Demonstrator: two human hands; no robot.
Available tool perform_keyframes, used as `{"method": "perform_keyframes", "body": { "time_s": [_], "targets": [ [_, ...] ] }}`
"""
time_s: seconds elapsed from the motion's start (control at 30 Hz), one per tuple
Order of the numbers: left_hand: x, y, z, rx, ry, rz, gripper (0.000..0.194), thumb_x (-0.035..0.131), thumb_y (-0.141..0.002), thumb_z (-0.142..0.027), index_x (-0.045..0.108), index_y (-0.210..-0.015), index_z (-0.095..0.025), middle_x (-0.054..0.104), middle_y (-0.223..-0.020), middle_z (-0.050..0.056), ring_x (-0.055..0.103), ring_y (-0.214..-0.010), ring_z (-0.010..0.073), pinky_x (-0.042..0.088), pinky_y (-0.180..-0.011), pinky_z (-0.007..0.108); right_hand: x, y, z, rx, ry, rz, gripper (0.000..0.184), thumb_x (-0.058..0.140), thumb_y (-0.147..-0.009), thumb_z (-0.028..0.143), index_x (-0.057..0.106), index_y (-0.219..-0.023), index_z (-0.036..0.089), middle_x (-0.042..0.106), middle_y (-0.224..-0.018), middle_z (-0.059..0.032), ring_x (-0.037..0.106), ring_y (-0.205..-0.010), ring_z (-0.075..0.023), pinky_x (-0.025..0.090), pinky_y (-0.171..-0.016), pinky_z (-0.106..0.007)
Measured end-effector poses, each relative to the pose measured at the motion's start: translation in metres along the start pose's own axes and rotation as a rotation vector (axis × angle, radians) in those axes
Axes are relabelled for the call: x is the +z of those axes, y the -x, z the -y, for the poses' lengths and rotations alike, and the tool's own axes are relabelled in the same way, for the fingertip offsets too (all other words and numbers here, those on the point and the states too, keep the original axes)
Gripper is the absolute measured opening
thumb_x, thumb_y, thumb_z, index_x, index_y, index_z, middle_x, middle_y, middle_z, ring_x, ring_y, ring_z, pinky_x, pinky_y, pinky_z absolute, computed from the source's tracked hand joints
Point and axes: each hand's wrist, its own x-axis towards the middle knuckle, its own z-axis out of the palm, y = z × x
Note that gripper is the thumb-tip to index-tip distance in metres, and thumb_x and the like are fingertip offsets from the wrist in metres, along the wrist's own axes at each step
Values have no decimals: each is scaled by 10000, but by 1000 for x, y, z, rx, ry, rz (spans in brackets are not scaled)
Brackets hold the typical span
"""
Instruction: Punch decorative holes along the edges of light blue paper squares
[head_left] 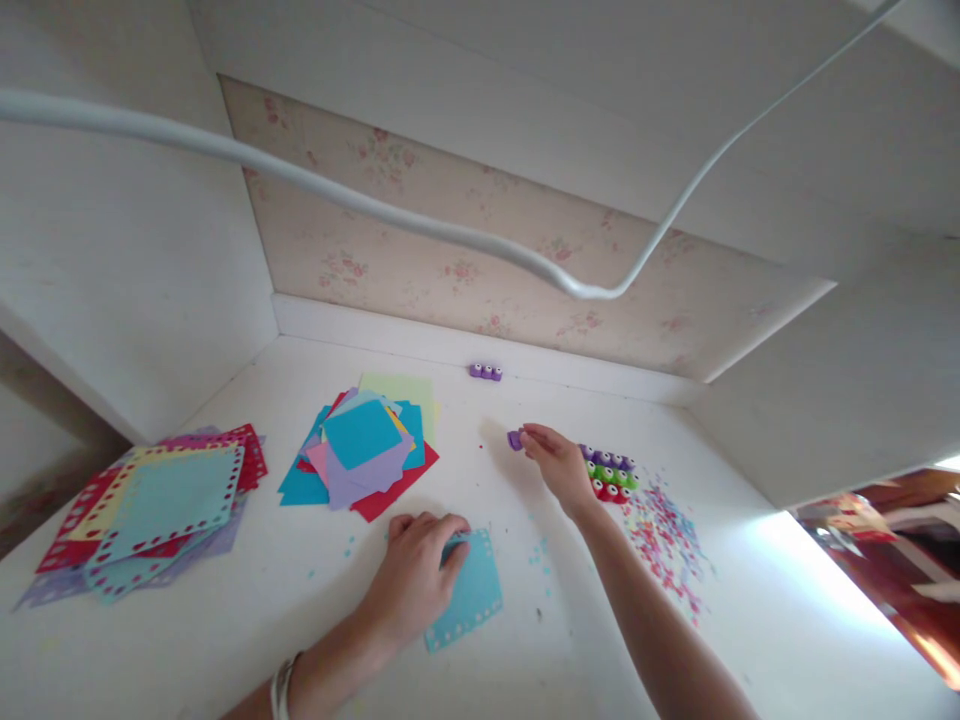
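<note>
My right hand (555,462) is closed on a small purple craft punch (515,440), held in the fingertips a little above the white tabletop. My left hand (420,570) lies on the table with curled fingers, gripping the upper left part of a light blue paper square (476,590). Small punched holes run along the visible edges of this square; its upper left corner is hidden under the hand. Just right of my right hand stand rows of purple, green and red punches (613,476), partly covered by the wrist.
Colourful plain paper squares (364,435) are heaped behind my left hand. Squares with punched borders (176,500) lie piled at the far left. Three purple punches (486,372) stand by the back wall. Paper confetti (667,545) is scattered at the right. A white cable (420,215) crosses the upper view.
</note>
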Motion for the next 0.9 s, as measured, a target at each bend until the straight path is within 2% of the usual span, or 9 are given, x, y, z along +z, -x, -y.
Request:
{"method": "perform_keyframes", "body": {
  "time_s": [0.07,0.17,0.23,0.3,0.53,0.9],
  "targets": [
    [-1,-1,0,-23,6,3,195,528,-929,-230,641,-1086,-253,724,-1054,22,649,-992,221,387,-921,434,-1,38,2,9,-76,2,458,580,-874,539,678,-1135,177,749,-1050,-104,715,-919,-224,565,-820,-366],
    [-1,-3,-1,-37,10,14,197,559,-909,-248,655,-1081,-261,732,-1049,10,653,-996,228,384,-919,439,-1,87,6,67,-258,-23,382,654,-845,502,702,-1076,202,745,-1063,-100,713,-927,-241,570,-832,-394],
    [-1,-4,-1,-38,12,22,185,580,-895,-267,671,-1056,-270,737,-1038,-1,653,-996,231,382,-922,435,1,111,8,96,-292,-10,320,681,-836,469,719,-1037,223,749,-1049,-86,716,-909,-246,571,-834,-405],
    [0,-4,-1,-40,13,28,177,593,-884,-282,683,-1035,-277,741,-1026,-7,652,-997,228,383,-928,421,4,126,10,85,-237,14,276,674,-849,447,730,-1019,238,750,-1035,-75,718,-886,-246,574,-830,-410],
    [0,-5,-1,-55,35,49,171,634,-866,-315,712,-1013,-277,748,-989,-10,655,-970,214,390,-942,382,8,132,11,-139,-36,86,185,617,-909,371,751,-995,276,740,-1065,-51,690,-983,-240,552,-891,-397],
    [1,-8,2,-95,77,84,136,657,-850,-328,724,-953,-270,754,-957,-11,653,-946,220,357,-934,391,5,134,14,-183,-66,142,155,627,-914,302,755,-982,248,748,-1034,-58,706,-936,-211,580,-831,-337]
  ]
}}
